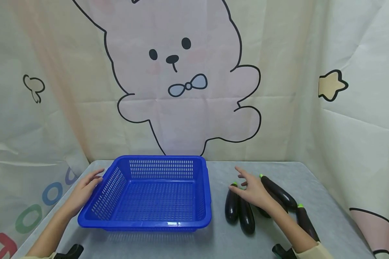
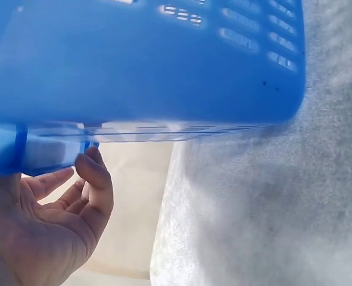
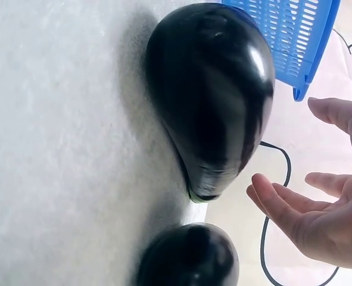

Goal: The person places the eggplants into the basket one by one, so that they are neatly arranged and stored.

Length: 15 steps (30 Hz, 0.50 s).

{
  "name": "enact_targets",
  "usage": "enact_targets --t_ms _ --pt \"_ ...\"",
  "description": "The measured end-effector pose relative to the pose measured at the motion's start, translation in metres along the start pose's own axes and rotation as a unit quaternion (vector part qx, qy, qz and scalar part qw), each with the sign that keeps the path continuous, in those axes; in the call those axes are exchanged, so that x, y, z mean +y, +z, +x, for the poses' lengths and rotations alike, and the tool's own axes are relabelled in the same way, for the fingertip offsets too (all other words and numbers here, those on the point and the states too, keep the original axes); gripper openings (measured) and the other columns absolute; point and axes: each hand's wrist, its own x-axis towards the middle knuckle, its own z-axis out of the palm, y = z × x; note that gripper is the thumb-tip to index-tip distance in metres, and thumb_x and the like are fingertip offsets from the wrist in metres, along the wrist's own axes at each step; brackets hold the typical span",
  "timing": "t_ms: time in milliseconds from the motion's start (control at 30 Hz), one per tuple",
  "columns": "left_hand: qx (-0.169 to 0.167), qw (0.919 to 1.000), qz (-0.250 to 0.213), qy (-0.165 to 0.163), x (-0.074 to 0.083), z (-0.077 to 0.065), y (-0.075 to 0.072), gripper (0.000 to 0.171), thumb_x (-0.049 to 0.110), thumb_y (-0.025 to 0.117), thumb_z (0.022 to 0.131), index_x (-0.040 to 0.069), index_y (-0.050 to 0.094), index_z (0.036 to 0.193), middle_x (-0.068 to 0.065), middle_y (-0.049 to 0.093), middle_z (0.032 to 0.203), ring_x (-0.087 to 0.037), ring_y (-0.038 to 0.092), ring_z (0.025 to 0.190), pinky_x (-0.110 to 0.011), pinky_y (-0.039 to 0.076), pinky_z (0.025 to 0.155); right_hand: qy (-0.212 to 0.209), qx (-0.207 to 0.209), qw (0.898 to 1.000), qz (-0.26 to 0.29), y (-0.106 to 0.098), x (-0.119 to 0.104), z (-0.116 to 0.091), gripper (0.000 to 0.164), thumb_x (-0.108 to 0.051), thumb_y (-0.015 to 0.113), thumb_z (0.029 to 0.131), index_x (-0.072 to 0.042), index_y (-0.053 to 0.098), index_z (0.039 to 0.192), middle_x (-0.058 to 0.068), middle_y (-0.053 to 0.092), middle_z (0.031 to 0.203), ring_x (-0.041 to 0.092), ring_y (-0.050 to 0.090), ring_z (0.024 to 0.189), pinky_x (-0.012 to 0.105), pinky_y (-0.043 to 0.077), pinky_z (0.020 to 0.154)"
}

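My left hand point(image 1: 85, 191) rests at the left rim of a blue plastic basket point(image 1: 142, 223), its fingertips right at the edge. In the left wrist view, the fingers of that hand point(image 2: 59, 229) are loosely bent beside the basket wall point(image 2: 152, 71). Over a group of dark eggplants, my right hand point(image 1: 254, 192) is held with thumb and fingers spread and nothing between them. Nearest its thumb lies an eggplant point(image 1: 231, 207) with a green stem end, and a second eggplant point(image 1: 246, 217) is beside it. My hand and forearm partly hide others.
To the right of my right hand are a long eggplant point(image 1: 280, 192) and another eggplant point(image 1: 306, 223), partly behind the forearm. Everything stands on a grey cloth-covered table point(image 1: 220, 241). A printed fabric curtain point(image 1: 278, 126) hangs behind it and along both sides.
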Motion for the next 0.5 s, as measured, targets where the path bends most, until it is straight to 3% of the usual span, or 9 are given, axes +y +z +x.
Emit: enact_targets --t_ms 100,167,233,300,367,500 --pt "-0.019 0.9990 -0.034 -0.022 -0.004 0.000 -0.003 0.057 0.027 0.029 0.117 -0.009 0.024 0.161 -0.041 0.035 0.156 -0.037 0.063 0.123 -0.049 0.054 0.104 0.000 -0.002 1.000 0.013 0.002 0.000 -0.001 0.079 -0.026 0.079 0.096 0.003 0.040 0.158 0.036 0.060 0.137 0.045 0.072 0.106 0.049 0.063 0.081" --pt "-0.030 0.9969 -0.064 -0.033 -0.008 0.001 -0.006 0.057 0.027 0.030 0.117 -0.008 0.023 0.162 -0.033 0.050 0.146 -0.021 0.068 0.111 -0.036 0.059 0.092 0.005 -0.006 1.000 0.022 0.003 0.001 -0.001 0.078 -0.026 0.079 0.096 0.002 0.041 0.158 0.035 0.062 0.135 0.043 0.072 0.104 0.047 0.063 0.079" --pt "-0.041 0.9934 -0.101 -0.036 -0.012 0.001 -0.007 0.057 0.027 0.032 0.117 -0.008 0.024 0.161 -0.016 0.063 0.133 -0.006 0.067 0.099 -0.027 0.060 0.082 0.012 -0.007 0.999 0.029 0.005 0.002 -0.001 0.075 -0.025 0.080 0.095 0.002 0.045 0.155 0.033 0.064 0.132 0.041 0.072 0.102 0.045 0.063 0.077" --pt "-0.052 0.9893 -0.131 -0.037 -0.015 0.001 -0.008 0.055 0.028 0.036 0.117 -0.004 0.028 0.161 0.005 0.065 0.121 -0.008 0.069 0.095 -0.030 0.062 0.081 0.021 -0.007 0.999 0.032 0.006 0.003 -0.001 0.071 -0.025 0.081 0.094 0.001 0.049 0.152 0.030 0.067 0.127 0.037 0.073 0.099 0.044 0.063 0.076" --pt "-0.059 0.9839 -0.163 -0.041 -0.019 0.000 -0.009 0.046 0.029 0.040 0.116 0.012 0.041 0.159 0.020 0.063 0.113 -0.008 0.070 0.092 -0.029 0.062 0.079 0.029 -0.007 0.999 0.033 0.007 0.003 -0.001 0.067 -0.025 0.081 0.094 0.001 0.053 0.148 0.026 0.070 0.123 0.033 0.073 0.097 0.043 0.063 0.075" --pt "-0.071 0.9743 -0.209 -0.045 -0.022 0.000 -0.012 0.029 0.028 0.044 0.115 0.047 0.059 0.131 0.022 0.067 0.109 -0.011 0.071 0.090 -0.029 0.062 0.076 0.038 -0.006 0.999 0.036 0.010 0.003 0.000 0.065 -0.023 0.083 0.092 0.002 0.055 0.145 0.024 0.071 0.119 0.031 0.073 0.094 0.042 0.063 0.074"
